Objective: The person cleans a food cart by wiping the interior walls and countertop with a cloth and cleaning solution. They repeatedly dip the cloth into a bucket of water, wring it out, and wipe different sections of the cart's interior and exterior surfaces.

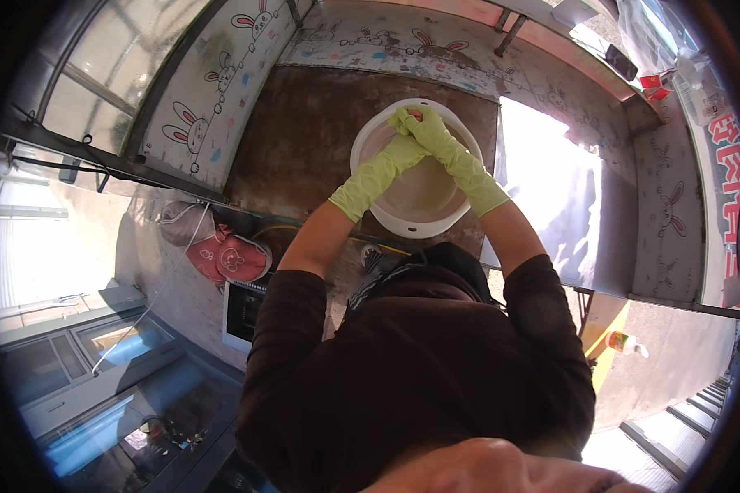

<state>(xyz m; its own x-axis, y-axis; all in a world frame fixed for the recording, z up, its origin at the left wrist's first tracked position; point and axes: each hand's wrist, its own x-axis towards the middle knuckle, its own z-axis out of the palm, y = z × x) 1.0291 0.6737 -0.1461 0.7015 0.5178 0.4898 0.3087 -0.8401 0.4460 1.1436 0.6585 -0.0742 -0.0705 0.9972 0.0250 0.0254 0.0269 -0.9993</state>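
Note:
Both my hands wear light green rubber gloves and meet over the far part of a white plastic basin (412, 229), which holds cloudy liquid. My left hand (405, 148) and my right hand (428, 129) are clasped together, the fingers overlapping. A small reddish-brown thing (415, 115) shows between the fingers; what it is and which hand grips it cannot be told. The basin stands on a brown, stained worktop (296, 135). My forearms pass over the basin's near half.
Low panels with rabbit drawings (188, 132) border the worktop. A bright, sunlit white surface (549, 197) adjoins it at right. A red and grey cloth bundle (231, 259) lies at lower left, above a white-framed box (240, 314). A bottle (623, 342) is at lower right.

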